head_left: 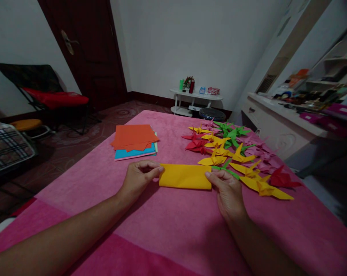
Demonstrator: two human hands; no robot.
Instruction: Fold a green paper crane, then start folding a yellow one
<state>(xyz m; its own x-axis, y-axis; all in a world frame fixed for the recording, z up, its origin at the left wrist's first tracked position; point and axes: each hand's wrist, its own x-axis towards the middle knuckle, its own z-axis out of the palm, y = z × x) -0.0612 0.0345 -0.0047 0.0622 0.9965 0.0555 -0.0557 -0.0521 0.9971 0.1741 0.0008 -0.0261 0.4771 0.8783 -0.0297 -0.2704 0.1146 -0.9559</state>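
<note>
A yellow sheet of paper [185, 176], folded into a long rectangle, is held up over the pink tablecloth [162, 230]. My left hand [139, 177] pinches its left end between thumb and fingers. At the opposite end my right hand [227, 188] grips the upper right corner, thumb in front. The fold runs along the lower edge. Several folded paper cranes lie to the right, among them a yellow crane [264, 187] and a red crane [283, 178] close to my right hand. Beyond my left hand rests a stack of paper with an orange sheet [135, 136] on top.
Green cranes [233, 132] and pink cranes [262, 151] spread over the table's right side. A low white stand [198, 94] is at the far wall. Along the right stands a cluttered cabinet [277, 126]. A folding chair [53, 96] is near the door on the left.
</note>
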